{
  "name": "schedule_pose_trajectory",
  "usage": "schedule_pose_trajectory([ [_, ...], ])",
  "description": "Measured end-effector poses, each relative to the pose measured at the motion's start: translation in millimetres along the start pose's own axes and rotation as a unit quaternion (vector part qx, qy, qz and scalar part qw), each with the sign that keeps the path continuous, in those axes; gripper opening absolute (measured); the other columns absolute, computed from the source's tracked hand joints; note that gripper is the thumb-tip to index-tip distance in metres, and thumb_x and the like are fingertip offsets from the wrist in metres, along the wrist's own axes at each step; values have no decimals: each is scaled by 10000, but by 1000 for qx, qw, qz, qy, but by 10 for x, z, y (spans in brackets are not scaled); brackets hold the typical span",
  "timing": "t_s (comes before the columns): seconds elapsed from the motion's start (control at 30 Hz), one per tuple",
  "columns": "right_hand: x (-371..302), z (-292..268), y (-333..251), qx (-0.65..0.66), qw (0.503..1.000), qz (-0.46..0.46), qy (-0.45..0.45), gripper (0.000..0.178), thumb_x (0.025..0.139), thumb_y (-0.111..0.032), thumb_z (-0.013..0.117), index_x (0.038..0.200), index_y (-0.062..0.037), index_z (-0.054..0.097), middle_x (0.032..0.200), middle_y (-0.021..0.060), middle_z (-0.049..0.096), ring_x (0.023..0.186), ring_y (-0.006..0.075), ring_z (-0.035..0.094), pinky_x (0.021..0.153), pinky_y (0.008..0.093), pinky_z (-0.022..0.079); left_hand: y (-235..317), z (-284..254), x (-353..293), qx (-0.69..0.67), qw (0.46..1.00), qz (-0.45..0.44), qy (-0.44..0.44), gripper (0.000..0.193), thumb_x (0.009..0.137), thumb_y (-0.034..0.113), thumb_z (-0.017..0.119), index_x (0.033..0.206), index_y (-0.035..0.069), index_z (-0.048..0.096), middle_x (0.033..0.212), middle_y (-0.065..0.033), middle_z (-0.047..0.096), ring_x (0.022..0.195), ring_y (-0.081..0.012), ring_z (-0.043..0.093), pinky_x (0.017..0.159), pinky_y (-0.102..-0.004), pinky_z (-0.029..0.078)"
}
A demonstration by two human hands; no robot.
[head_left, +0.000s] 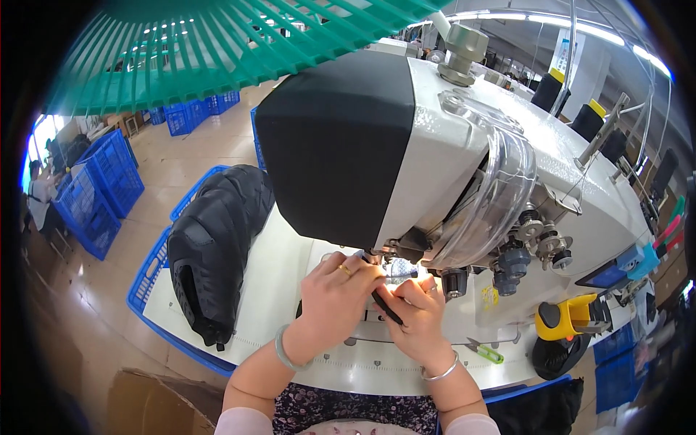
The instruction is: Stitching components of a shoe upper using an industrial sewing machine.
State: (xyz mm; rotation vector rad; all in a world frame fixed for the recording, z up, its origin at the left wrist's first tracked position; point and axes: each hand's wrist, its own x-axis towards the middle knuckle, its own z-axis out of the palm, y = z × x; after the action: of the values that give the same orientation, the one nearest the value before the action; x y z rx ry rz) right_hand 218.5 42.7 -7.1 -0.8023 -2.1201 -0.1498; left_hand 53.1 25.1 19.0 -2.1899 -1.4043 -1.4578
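Observation:
Both my hands are close together under the head of a white and black sewing machine (453,170), by its lit needle area. My left hand (333,293) is closed, its fingertips pressed together beside the needle; what they pinch is hidden. In my right hand (419,315) is a narrow black strip (388,308), its fingers bent round it. The strip slants from near my left fingertips toward my right palm. Its exact kind cannot be made out.
A black padded piece (217,246) lies left on the white table (268,312), beside a blue basket (148,272). Green-handled thread snips (487,351) and a yellow and black holder (569,317) are at right. A green fan guard (217,54) hangs overhead.

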Motion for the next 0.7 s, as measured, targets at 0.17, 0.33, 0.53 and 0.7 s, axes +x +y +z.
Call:
schedule_pose_trajectory([
  [0.17,-49,-101,-32,-28,999,-14,-22,283,619,-66,739,899,-99,722,918,33,563,835,250,498,713,368,401,-75,3,-148,66,992,103,-6,267,674,75,644,940,71,664,911,-25,627,868,-202,620,672,-319,527],
  [0.33,-37,-153,-84,-35,999,-16,-20,284,602,-32,703,877,-102,707,1015,49,583,906,265,521,724,376,408,-77,-76,-163,93,983,153,-30,236,687,80,616,921,56,643,941,-64,610,940,-238,613,705,-329,535],
  [0.53,-53,-135,-20,-15,1000,-15,-19,225,593,-20,692,805,-94,708,897,2,605,834,222,529,665,349,421,-13,-111,-99,72,990,100,-69,262,700,73,608,961,54,630,968,-50,586,921,-226,603,699,-325,537],
  [0.7,-31,-140,21,16,999,-25,-18,192,597,-19,689,774,-89,710,843,-3,605,751,212,517,603,330,415,29,-122,-98,87,988,97,-82,249,704,72,613,951,50,625,974,-41,584,916,-217,595,690,-315,539],
])
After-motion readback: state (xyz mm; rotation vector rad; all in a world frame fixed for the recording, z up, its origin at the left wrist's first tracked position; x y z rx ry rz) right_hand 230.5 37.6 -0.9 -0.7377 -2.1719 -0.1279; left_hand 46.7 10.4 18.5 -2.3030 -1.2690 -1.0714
